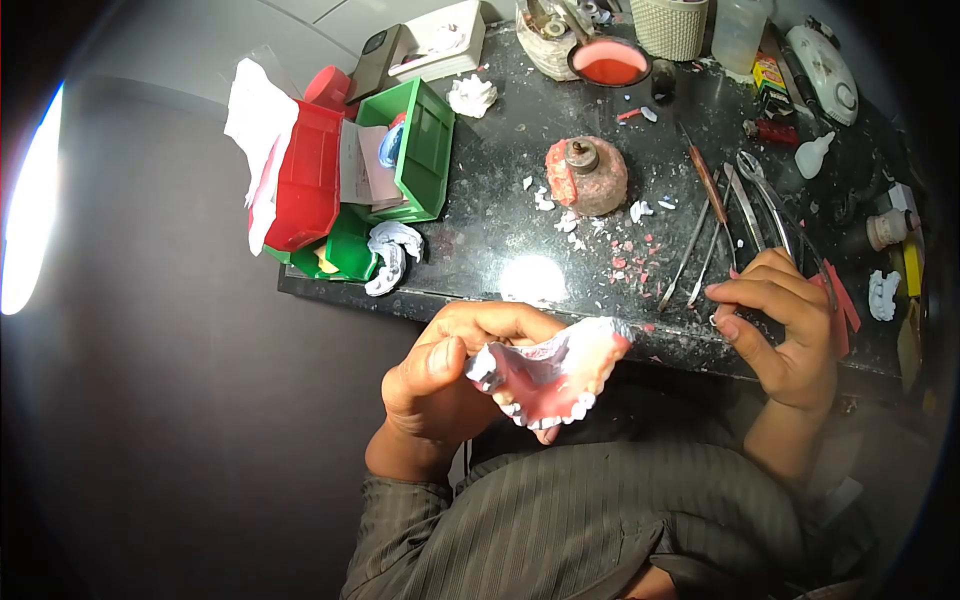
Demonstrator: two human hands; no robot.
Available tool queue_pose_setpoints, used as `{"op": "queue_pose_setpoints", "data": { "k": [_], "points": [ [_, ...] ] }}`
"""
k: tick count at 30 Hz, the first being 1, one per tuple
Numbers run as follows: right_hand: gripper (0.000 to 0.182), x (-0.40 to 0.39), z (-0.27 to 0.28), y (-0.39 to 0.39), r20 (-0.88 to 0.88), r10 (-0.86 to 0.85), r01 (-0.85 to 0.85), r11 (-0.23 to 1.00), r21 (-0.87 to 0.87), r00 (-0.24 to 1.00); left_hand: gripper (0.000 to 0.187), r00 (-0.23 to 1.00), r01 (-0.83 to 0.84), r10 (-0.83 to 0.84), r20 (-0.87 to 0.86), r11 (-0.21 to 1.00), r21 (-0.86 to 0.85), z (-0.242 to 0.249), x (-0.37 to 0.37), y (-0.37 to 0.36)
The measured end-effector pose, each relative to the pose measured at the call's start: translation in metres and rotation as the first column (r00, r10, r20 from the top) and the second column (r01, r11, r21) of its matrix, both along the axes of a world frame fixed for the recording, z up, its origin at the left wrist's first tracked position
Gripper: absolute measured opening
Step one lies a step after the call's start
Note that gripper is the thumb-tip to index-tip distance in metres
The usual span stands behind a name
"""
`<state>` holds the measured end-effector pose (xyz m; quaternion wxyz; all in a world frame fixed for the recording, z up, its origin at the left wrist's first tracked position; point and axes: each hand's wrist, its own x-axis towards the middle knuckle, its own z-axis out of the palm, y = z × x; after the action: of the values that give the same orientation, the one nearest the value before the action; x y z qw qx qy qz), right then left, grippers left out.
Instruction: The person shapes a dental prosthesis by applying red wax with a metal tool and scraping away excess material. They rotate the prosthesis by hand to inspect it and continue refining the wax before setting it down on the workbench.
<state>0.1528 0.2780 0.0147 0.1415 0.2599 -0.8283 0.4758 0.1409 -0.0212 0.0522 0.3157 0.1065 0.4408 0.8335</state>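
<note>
My left hand [450, 375] grips a pink wax denture on a white plaster model [550, 375], held over my lap just in front of the black worktop's edge [420, 300]. The teeth face down toward me. My right hand [785, 330] rests at the worktop's near edge, fingers curled, thumb and forefinger pinched on a thin metal tool [740, 315] that lies among several metal instruments [715, 225].
Red and green bins [350, 175] with papers stand at the worktop's left. A wax-caked spirit lamp [587, 175] sits mid-table amid pink and white chips. A bowl of pink wax [610, 62], a basket, pliers [775, 205] and small bottles stand at the back and right.
</note>
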Motion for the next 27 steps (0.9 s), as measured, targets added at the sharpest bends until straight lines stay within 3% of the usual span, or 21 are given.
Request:
{"op": "queue_pose_setpoints", "data": {
  "k": [12, 16, 21, 27],
  "points": [
    [0.019, 0.001, 0.001, -0.002, 0.02, -0.018, 0.018, 1.0, -0.002, 1.0, 0.08, 0.994, 0.102, -0.11, 0.022, 0.965, 0.244, -0.008, -0.002, -0.003],
    [0.019, 0.001, 0.001, -0.001, 0.001, -0.01, 0.01, 1.0, 0.007, 1.0, 0.085, 1.0, 0.007, -0.005, -0.011, 0.989, 0.149, -0.003, 0.003, 0.005],
    [0.019, 0.001, 0.002, -0.002, 0.002, -0.009, 0.009, 1.0, 0.01, 1.0, 0.078, 0.984, 0.021, -0.078, 0.159, 0.942, 0.335, -0.008, 0.003, 0.002],
    [0.019, 0.001, 0.0, -0.003, 0.009, -0.018, 0.018, 1.0, 0.001, 1.0, 0.075, 0.985, 0.084, -0.133, 0.106, 0.923, 0.376, -0.017, -0.002, 0.0]
  ]
}}
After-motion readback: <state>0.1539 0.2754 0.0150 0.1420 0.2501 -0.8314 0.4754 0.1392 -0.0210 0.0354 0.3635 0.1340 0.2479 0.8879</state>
